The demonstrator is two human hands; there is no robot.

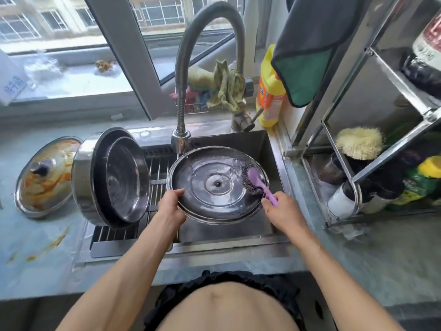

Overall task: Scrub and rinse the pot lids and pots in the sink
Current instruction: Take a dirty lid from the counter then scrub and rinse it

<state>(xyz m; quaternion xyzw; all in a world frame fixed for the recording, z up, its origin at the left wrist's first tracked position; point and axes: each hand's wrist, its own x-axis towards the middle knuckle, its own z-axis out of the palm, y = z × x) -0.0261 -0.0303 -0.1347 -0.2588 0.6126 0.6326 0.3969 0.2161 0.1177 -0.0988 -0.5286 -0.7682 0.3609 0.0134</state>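
- The left hand (170,203) grips the near-left rim of a steel pot lid (214,185), fingers curled over the edge, holding it tilted over the sink (274,149), underside up, just below the faucet head (181,139).
- The right hand (284,211) closes its fingers around the purple handle of a scrub brush (256,181), whose dark bristles press on the lid's right side.
- Risk: the wet lid is held by one edge only; brush pressure opposite the grip may twist it loose, dropping it into the basin.
- Risk: water running onto the tilted lid may splash over the front rim toward the person.
- A pot (112,177) leans on its side on the drain rack at left, and could slide if bumped.
- A second lid (45,175), streaked orange, lies on the grey counter (35,235), apparently unwashed; orange smears mark the counter nearby.
- Behind: a window, rags, a yellow detergent bottle (270,91). Right: a metal shelf rack (346,130) with bottles.
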